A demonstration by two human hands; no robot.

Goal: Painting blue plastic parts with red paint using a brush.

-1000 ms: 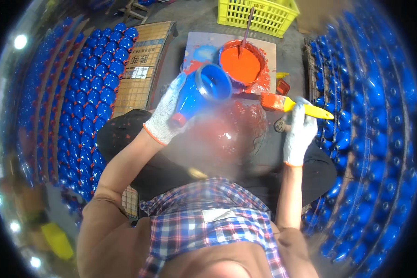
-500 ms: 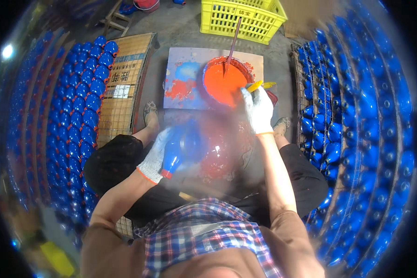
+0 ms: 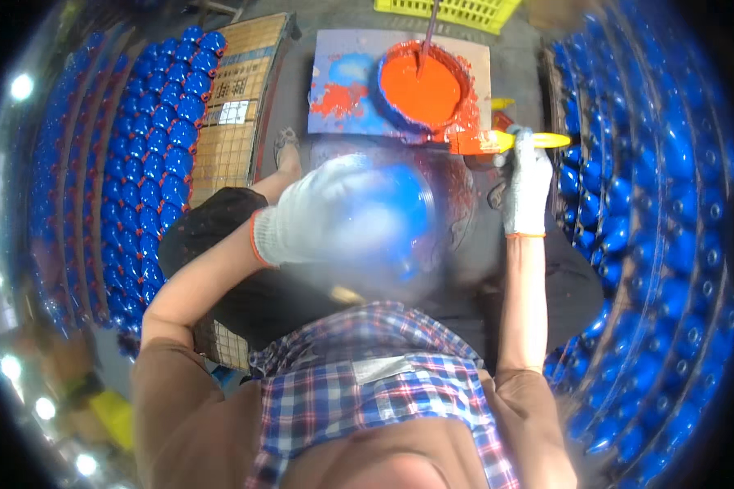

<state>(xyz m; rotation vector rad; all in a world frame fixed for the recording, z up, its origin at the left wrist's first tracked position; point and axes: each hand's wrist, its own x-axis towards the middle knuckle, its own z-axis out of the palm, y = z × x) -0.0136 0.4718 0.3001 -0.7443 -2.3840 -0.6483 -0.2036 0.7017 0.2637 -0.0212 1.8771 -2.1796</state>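
My left hand (image 3: 322,213), in a white knit glove, is closed round a glossy blue rounded part (image 3: 405,204) above my lap. A hazy patch blurs both, so the part's exact kind and the fingertips are unclear. Farther right, my gloved right hand (image 3: 530,187) grips a flat paintbrush (image 3: 497,142) by its yellow handle. Its bristles are coated in orange-red paint and point left, just below the near rim of the paint bucket (image 3: 381,85). Orange paint fills the bucket, and a stick (image 3: 430,37) stands in it.
The bucket rests on a paint-stained board (image 3: 326,61). Rows of shiny blue parts with red ends (image 3: 151,155) line a rack at left, beside a wood-coloured panel (image 3: 235,77). More blue parts (image 3: 669,204) fill racks at right. A yellow crate (image 3: 465,12) sits at the far edge.
The brush has come away from the bucket's right edge, and my right hand has moved right and nearer. My left hand has shifted right with the blue part, whose red end no longer shows.
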